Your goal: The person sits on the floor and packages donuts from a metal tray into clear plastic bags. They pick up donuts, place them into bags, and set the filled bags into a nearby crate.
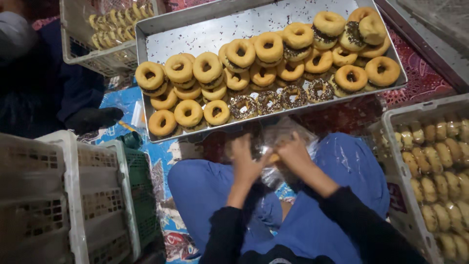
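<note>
**A:** What am I wearing, from the head camera?

**B:** I see 2 long black sleeves, 1 on each arm, ending at the wrists. My left hand point(245, 157) and right hand point(293, 152) are bare, with no gloves, rings or watch that I can make out.

**A:** And lower down?

**B:** Loose blue trousers over both of my legs, plain cloth, softly creased. The black top shows again at the bottom edge.
</note>
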